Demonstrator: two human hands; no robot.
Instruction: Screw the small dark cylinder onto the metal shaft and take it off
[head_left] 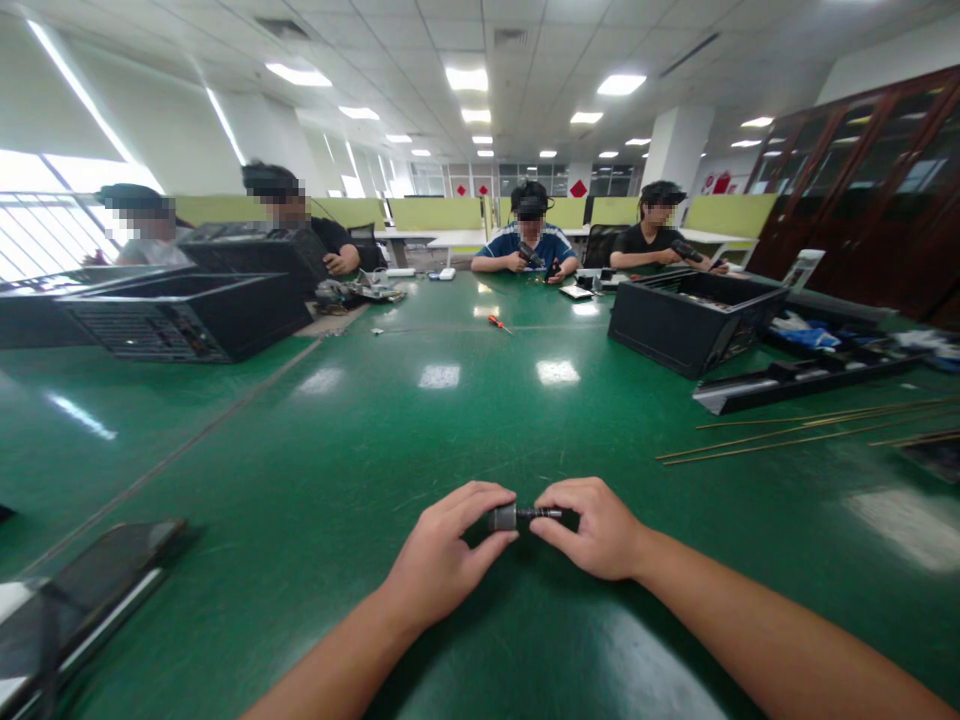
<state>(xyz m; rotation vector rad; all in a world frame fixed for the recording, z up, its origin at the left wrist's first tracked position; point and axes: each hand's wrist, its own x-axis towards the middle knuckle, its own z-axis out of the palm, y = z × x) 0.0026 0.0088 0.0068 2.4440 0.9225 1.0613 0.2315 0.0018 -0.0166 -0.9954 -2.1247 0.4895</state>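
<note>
Fingers of your left hand (442, 550) pinch the fat grey end of a small metal part (517, 517), and your right hand (589, 528) pinches its thin dark end. It sits between your hands at 6 o'clock, just above the green worktop (360, 440). It is tiny, so a hard twist could make it slip, drop and roll away. The screwdriver (499, 323) at 12 o'clock is well out of reach.

Open-plan office: ceiling panels (465, 78), desk partitions (435, 212).
</note>
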